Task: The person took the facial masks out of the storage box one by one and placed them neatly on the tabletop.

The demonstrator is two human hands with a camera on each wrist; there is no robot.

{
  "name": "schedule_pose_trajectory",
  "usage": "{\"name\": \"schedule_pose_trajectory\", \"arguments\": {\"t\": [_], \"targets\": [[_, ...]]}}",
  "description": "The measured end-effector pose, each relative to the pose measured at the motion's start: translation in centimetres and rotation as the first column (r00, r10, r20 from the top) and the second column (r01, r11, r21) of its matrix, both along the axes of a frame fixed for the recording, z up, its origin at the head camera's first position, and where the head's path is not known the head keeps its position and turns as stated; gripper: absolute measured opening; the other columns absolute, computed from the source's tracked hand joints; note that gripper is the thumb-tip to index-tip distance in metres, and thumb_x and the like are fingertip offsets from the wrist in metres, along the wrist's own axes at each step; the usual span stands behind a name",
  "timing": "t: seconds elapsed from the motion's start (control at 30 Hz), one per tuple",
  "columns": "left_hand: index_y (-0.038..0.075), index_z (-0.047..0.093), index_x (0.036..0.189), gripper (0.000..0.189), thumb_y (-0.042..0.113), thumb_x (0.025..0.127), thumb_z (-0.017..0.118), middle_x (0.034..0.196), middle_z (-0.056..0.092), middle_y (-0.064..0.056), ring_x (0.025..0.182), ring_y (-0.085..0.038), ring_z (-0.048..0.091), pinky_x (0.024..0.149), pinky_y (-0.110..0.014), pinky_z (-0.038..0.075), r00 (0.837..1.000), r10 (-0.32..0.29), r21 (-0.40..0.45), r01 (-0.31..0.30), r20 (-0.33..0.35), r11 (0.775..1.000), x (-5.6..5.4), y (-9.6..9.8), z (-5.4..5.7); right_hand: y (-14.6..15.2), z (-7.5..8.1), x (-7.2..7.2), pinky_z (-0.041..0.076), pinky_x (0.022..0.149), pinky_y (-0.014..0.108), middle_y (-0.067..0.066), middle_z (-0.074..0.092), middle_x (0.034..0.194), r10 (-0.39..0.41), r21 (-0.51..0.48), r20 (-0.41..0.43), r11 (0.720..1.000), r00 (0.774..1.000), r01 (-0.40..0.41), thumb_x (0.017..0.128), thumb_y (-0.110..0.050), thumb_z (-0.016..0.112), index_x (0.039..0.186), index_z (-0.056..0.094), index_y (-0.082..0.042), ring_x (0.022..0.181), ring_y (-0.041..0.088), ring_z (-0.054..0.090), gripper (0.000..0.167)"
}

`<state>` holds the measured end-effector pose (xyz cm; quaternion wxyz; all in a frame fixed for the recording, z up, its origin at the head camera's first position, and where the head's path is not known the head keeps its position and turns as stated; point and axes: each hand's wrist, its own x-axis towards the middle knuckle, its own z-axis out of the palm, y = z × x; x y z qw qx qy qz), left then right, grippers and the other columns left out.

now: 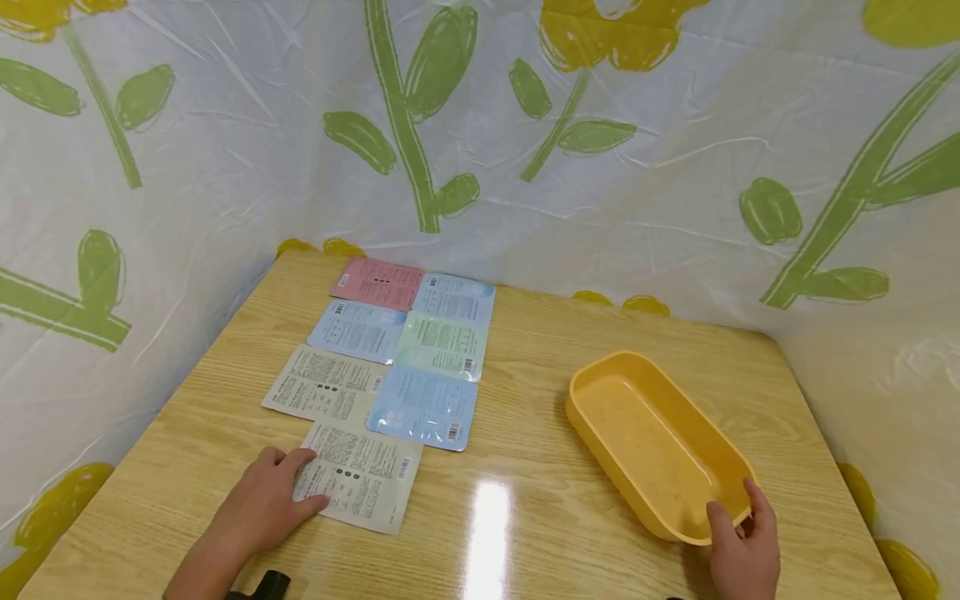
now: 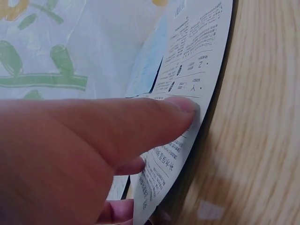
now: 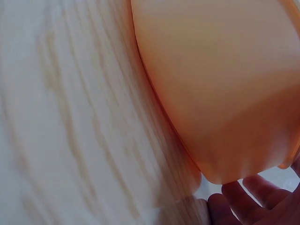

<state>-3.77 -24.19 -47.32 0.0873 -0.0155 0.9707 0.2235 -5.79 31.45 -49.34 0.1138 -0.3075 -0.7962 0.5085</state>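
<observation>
My left hand pinches the left edge of the nearest pale grey sheet mask packet. In the left wrist view the thumb lies on the packet's printed face, which bows slightly, and fingertips show at its edge. Above it lie a matching grey packet and a blue packet. On the right, my right hand grips the near end of a yellow plastic bin, thumb over the rim and fingers along the outside. Nothing lies inside the bin, which stands slantwise on the table.
Farther back are a green packet, two blue packets and a pink packet, edges touching or overlapping. A flower-patterned sheet hangs around the wooden table. A black object shows beside the left wrist.
</observation>
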Motion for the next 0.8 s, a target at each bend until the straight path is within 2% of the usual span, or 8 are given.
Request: {"name": "schedule_pose_trajectory", "arguments": {"t": [0.17, 0.27, 0.33, 0.43, 0.5, 0.57, 0.7, 0.8], "targets": [[-0.002, 0.06, 0.129, 0.069, 0.041, 0.08, 0.082, 0.111, 0.052, -0.025, 0.091, -0.035, 0.056, 0.082, -0.055, 0.049, 1.0, 0.0, -0.004, 0.0, -0.006, 1.0, -0.1, 0.1, 0.0, 0.0, 0.2, 0.0, 0.041, 0.063, 0.005, 0.02, 0.032, 0.152, 0.017, 0.008, 0.014, 1.0, 1.0, -0.017, 0.101, -0.025, 0.054, 0.16, 0.024, -0.012, 0.087, -0.011, 0.044, 0.067], [-0.003, 0.06, 0.129, 0.069, 0.041, 0.08, 0.082, 0.112, 0.052, -0.027, 0.094, -0.038, 0.056, 0.083, -0.056, 0.049, 1.0, 0.006, -0.001, -0.006, -0.009, 1.0, -0.1, 0.1, 0.0, 0.0, 0.3, 0.1, 0.039, 0.067, 0.002, 0.017, 0.025, 0.159, 0.029, 0.015, 0.008, 0.999, 1.0, -0.03, 0.103, -0.027, 0.052, 0.162, 0.018, -0.014, 0.111, 0.003, 0.049, 0.07], [-0.004, 0.059, 0.129, 0.068, 0.04, 0.081, 0.082, 0.118, 0.051, -0.03, 0.1, -0.043, 0.055, 0.086, -0.058, 0.047, 1.0, 0.013, 0.011, -0.013, -0.013, 1.0, 0.0, 0.1, 0.2, 0.0, 0.5, 0.3, 0.041, 0.08, 0.004, 0.015, 0.02, 0.162, 0.025, 0.018, 0.011, 1.0, 1.0, -0.025, 0.103, -0.031, 0.051, 0.162, 0.014, -0.016, 0.131, 0.016, 0.042, 0.071], [-0.005, 0.056, 0.132, 0.069, 0.039, 0.084, 0.08, 0.131, 0.046, -0.037, 0.115, -0.054, 0.048, 0.092, -0.064, 0.043, 0.998, 0.016, 0.031, -0.014, -0.061, 0.999, 0.0, 0.3, 0.6, 0.2, 1.0, 0.5, 0.037, 0.107, 0.024, 0.013, 0.015, 0.165, -0.002, 0.061, 0.025, 0.998, 1.0, 0.001, 0.103, -0.036, 0.049, 0.163, 0.009, -0.015, 0.147, 0.029, 0.024, 0.075], [-0.003, 0.053, 0.137, 0.072, 0.04, 0.085, 0.079, 0.139, 0.041, -0.037, 0.124, -0.056, 0.041, 0.096, -0.067, 0.04, 0.993, 0.008, 0.031, -0.005, -0.121, 1.0, -0.2, 0.4, 1.1, 0.4, 1.7, 0.8, 0.029, 0.115, 0.046, 0.019, 0.016, 0.164, -0.015, 0.13, 0.051, 0.991, 0.999, 0.008, 0.102, -0.038, 0.05, 0.162, 0.011, -0.01, 0.147, 0.037, 0.021, 0.076], [-0.001, 0.051, 0.14, 0.077, 0.043, 0.084, 0.079, 0.144, 0.038, -0.035, 0.129, -0.055, 0.037, 0.099, -0.068, 0.036, 0.979, -0.01, 0.011, 0.012, -0.203, 1.0, -0.5, 0.5, 1.6, 0.7, 2.5, 1.1, 0.023, 0.112, 0.06, 0.026, 0.018, 0.161, -0.001, 0.226, 0.069, 0.974, 0.998, -0.015, 0.101, -0.036, 0.052, 0.16, 0.015, -0.002, 0.144, 0.045, 0.022, 0.077], [0.002, 0.052, 0.141, 0.078, 0.049, 0.084, 0.077, 0.147, 0.038, -0.03, 0.132, -0.05, 0.037, 0.103, -0.067, 0.032, 0.934, -0.068, -0.048, 0.054, -0.352, 0.997, -1.4, 0.9, 2.9, 0.5, 4.6, 1.7, 0.021, 0.111, 0.064, 0.028, 0.024, 0.158, 0.088, 0.385, 0.081, 0.916, 0.993, -0.113, 0.1, -0.031, 0.056, 0.154, 0.028, 0.006, 0.141, 0.051, 0.025, 0.071], [0.0, 0.054, 0.139, 0.072, 0.044, 0.086, 0.075, 0.146, 0.042, -0.028, 0.132, -0.048, 0.038, 0.105, -0.065, 0.031, 0.901, -0.114, -0.061, 0.097, -0.418, 0.993, -2.0, 1.5, 3.8, -0.9, 6.1, 2.0, 0.04, 0.104, 0.038, 0.021, 0.045, 0.149, 0.132, 0.482, 0.029, 0.866, 0.991, -0.129, 0.097, -0.026, 0.063, 0.143, 0.051, 0.003, 0.129, 0.045, 0.045, 0.056]]}}
